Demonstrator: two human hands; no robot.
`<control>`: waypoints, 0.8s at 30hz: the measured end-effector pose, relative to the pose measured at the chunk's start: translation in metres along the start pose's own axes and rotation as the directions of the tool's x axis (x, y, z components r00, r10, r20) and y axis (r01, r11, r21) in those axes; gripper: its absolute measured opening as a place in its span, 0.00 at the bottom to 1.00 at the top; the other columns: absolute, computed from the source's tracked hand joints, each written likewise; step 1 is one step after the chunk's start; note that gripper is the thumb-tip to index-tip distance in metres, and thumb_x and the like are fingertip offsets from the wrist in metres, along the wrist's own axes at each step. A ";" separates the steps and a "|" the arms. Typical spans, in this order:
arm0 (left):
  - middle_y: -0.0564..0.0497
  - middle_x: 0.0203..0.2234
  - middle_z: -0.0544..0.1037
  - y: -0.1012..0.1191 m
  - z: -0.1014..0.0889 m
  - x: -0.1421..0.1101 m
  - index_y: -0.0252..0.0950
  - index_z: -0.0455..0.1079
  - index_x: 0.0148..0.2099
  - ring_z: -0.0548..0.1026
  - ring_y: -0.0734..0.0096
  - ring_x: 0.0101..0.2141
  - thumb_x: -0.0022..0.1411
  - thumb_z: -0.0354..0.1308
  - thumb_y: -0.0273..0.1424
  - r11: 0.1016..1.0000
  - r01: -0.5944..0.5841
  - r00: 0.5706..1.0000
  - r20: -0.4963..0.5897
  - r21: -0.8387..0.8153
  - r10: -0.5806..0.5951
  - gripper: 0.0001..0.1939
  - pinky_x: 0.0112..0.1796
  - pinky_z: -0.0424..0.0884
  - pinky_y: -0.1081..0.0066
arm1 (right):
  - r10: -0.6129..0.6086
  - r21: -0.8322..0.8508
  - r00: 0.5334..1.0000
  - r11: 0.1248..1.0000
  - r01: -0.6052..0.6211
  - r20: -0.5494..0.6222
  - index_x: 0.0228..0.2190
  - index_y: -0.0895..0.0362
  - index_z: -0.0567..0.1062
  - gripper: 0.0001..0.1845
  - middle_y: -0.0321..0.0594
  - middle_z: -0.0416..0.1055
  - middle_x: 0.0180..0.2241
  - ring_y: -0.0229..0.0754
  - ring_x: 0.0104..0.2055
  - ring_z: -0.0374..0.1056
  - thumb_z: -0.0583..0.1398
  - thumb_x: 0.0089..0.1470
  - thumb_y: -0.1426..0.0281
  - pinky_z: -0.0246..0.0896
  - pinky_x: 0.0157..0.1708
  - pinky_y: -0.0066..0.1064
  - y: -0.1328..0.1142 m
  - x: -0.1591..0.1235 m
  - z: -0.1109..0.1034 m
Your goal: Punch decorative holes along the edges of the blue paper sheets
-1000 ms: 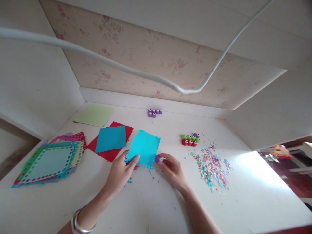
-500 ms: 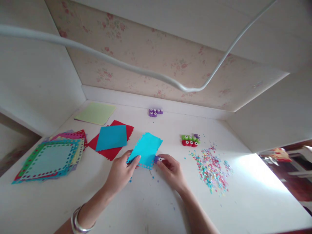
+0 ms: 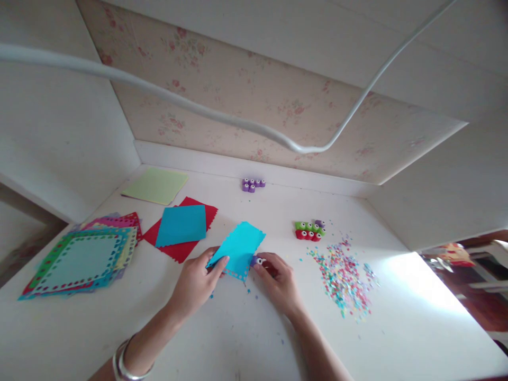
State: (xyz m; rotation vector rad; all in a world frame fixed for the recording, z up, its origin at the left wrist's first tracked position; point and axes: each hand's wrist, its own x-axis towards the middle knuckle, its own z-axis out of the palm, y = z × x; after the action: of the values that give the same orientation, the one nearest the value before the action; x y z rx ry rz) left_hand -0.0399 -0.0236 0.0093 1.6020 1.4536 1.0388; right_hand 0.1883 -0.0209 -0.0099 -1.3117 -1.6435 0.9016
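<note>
A bright blue sheet of paper with scalloped edges and a row of punched holes along its near edge is pinched by my left hand, thumb on top. My right hand grips a small purple craft punch between thumb and fingers, against the sheet's right edge near the corner. Whether the paper sits inside the punch's slot is hidden. A few tiny blue cut-outs lie on the table below the sheet.
Left stand a pile of punched coloured sheets, a blue sheet on red paper, and pale green sheets. Purple punches stand at the back. Green and red punches and a confetti heap lie right.
The blue sheet's far end has dipped slightly. Both hands stay in nearly the same place, with the punch still at the right edge.
</note>
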 end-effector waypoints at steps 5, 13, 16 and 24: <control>0.53 0.30 0.83 0.003 -0.003 0.001 0.40 0.73 0.46 0.82 0.66 0.27 0.66 0.54 0.43 0.999 -0.009 1.000 -0.011 0.053 0.009 0.14 0.29 0.76 0.74 | -0.045 -0.044 0.998 0.998 0.047 0.049 0.41 0.52 0.79 0.12 0.43 0.77 0.40 0.41 0.34 0.72 0.61 0.60 0.60 0.69 0.33 0.32 -0.005 -0.001 -0.001; 0.53 0.32 0.84 0.005 -0.001 0.002 0.40 0.72 0.45 0.82 0.68 0.27 0.65 0.56 0.43 0.999 0.026 0.999 -0.034 -0.029 -0.027 0.14 0.30 0.76 0.76 | 0.002 0.033 1.000 0.999 -0.003 0.028 0.43 0.52 0.78 0.12 0.43 0.77 0.44 0.43 0.39 0.75 0.61 0.59 0.61 0.71 0.38 0.33 -0.002 -0.001 0.001; 0.52 0.32 0.83 0.004 0.002 0.000 0.39 0.71 0.46 0.82 0.67 0.27 0.65 0.56 0.43 0.998 0.035 0.999 -0.031 -0.058 -0.037 0.14 0.29 0.77 0.75 | 0.032 0.066 0.999 0.997 -0.033 0.016 0.42 0.53 0.77 0.13 0.44 0.77 0.43 0.43 0.37 0.76 0.62 0.58 0.60 0.73 0.35 0.33 0.000 -0.002 0.002; 0.52 0.28 0.83 0.003 0.004 -0.004 0.40 0.71 0.46 0.83 0.64 0.28 0.64 0.56 0.43 0.998 0.037 0.999 0.010 -0.060 -0.037 0.14 0.26 0.76 0.75 | 0.035 -0.001 0.998 0.999 -0.035 -0.055 0.41 0.53 0.77 0.12 0.41 0.77 0.37 0.41 0.32 0.74 0.63 0.57 0.60 0.73 0.33 0.32 0.002 -0.003 0.003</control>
State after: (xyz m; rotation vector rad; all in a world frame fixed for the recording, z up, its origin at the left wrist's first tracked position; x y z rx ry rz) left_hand -0.0351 -0.0281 0.0095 1.5303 1.4280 1.0435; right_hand 0.1863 -0.0234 -0.0134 -1.3582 -1.5842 0.8774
